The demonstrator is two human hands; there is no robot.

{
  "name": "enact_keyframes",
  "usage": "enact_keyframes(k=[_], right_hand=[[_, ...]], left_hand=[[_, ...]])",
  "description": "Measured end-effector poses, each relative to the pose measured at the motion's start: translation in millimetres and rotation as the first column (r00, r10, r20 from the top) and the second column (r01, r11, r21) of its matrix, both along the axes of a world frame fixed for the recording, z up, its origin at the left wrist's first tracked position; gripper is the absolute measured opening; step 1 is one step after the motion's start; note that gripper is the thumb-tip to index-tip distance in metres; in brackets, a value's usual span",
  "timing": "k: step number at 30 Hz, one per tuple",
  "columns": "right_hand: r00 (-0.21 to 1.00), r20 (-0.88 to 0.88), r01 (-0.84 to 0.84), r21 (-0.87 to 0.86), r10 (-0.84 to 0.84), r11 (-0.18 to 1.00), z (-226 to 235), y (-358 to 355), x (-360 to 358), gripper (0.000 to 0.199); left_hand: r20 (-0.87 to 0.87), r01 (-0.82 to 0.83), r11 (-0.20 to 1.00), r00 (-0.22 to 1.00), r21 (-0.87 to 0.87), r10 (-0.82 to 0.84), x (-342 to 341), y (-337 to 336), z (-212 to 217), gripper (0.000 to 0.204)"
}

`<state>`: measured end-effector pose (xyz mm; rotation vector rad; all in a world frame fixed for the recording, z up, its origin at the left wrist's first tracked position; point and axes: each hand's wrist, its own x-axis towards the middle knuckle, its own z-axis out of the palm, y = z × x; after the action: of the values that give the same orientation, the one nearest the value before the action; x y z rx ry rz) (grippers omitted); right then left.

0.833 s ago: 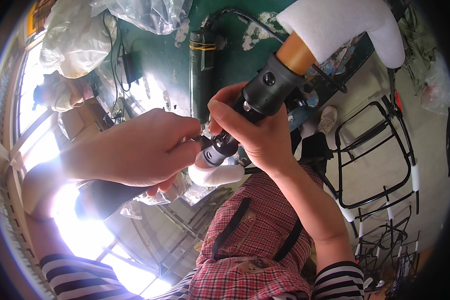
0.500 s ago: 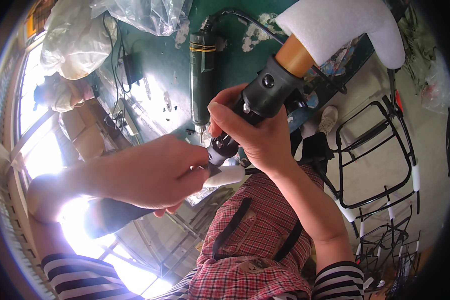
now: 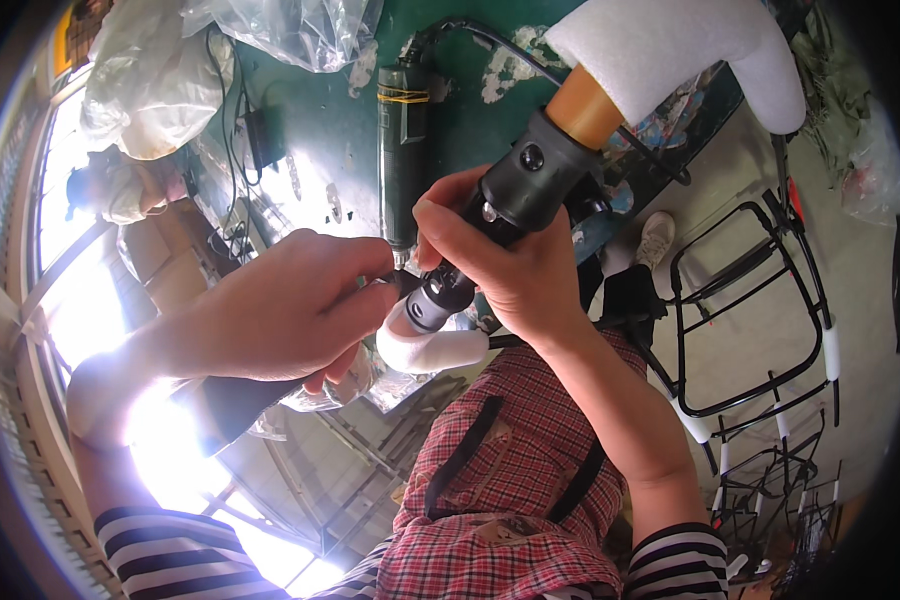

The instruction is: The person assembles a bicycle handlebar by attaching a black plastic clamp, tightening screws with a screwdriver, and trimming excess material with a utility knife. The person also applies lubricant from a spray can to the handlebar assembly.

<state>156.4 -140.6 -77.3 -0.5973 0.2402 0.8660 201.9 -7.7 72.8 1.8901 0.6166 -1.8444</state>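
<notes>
Slanting across the middle is a black tubular fitting [image 3: 515, 195] with several shiny screw heads along it. A tan tube [image 3: 582, 105] joins its upper end, and white foam wrap [image 3: 670, 55] covers the part beyond. My right hand [image 3: 525, 260] is wrapped round the middle of the fitting. My left hand [image 3: 290, 310] is pinched at its lower end, by a small dark piece partly hidden by the fingers; I cannot make out its kind. Below that end curves another foam-covered part [image 3: 430, 350]. A dark corded electric screwdriver [image 3: 403, 160] with a yellow band lies just beyond my hands.
The green worktable [image 3: 310, 110] has worn patches and thin cables. Clear plastic bags [image 3: 160, 80] lie at the far left, near cardboard boxes [image 3: 175, 250]. Black metal frames [image 3: 750, 310] stand on the floor at the right. Someone's shoe [image 3: 656, 238] shows beside the table.
My left hand has moved up and slightly left, uncovering more of the lower foam-covered part. The screwdriver's tip is now partly hidden. My right hand and the fitting have shifted slightly left.
</notes>
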Motion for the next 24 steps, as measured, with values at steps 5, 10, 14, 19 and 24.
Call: enact_keyframes(k=[5,10,14,19,24], right_hand=[[1.000,0.004,0.003,0.000,-0.003,1.000,0,0,0,0.017],[1.000,0.004,0.002,-0.001,-0.002,1.000,0,-1,0,0.017],[1.000,0.006,0.006,-0.006,-0.006,1.000,-1,0,-1,0.017],[0.999,-0.032,0.019,0.027,-0.019,0.999,1,1,-2,0.018],[1.000,-0.015,0.017,0.006,-0.017,1.000,-1,1,-1,0.018]], left_hand=[[0.009,0.027,0.999,1.000,-0.030,-0.026,-1,2,-1,0.021],[-0.031,0.022,0.999,0.999,-0.024,-0.022,1,1,-1,0.022],[-0.170,-0.075,0.996,0.982,0.037,0.080,4,-10,1,0.024],[-0.190,-0.075,0.996,0.980,-0.052,0.064,-9,-14,5,0.022],[-0.041,-0.105,0.994,0.993,0.022,0.106,-5,-7,8,0.024]])
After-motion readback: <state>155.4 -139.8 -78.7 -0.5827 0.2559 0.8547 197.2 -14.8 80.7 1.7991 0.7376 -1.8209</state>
